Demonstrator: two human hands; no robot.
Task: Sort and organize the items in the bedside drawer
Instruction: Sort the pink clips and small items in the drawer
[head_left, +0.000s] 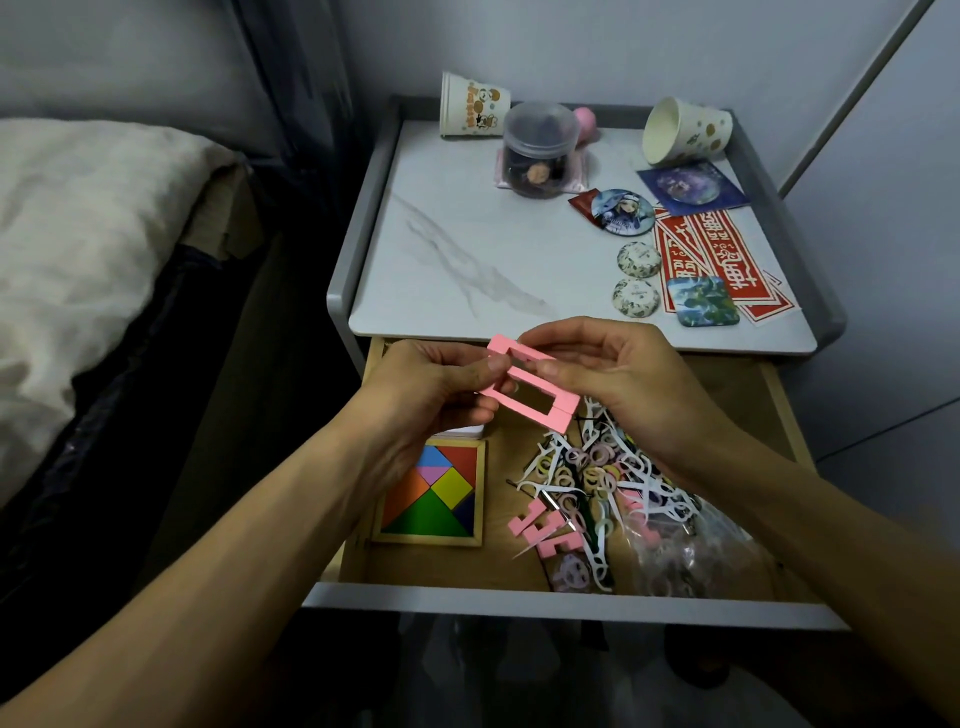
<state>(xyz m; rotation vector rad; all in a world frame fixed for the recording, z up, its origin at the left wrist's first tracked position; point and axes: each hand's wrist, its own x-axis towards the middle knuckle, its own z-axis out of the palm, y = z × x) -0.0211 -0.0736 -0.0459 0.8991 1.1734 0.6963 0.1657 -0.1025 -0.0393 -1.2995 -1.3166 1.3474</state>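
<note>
**Pink two-window frame piece (524, 387) held over the open drawer (519, 603).**
Both hands pinch it, the left hand (431, 395) from the left and the right hand (618, 379) from the right, equally near. Its long axis runs from far-left to near-right above the drawer's back. Loose pink pieces (540, 530) lie mid-drawer, below.

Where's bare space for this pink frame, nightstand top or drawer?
The pink frame could go on the nightstand top, on bare marble between grey rail, jar and round badges; its right side is crowded. In the drawer, bare wood lies between tangram puzzle and floss-pick pile.
</note>
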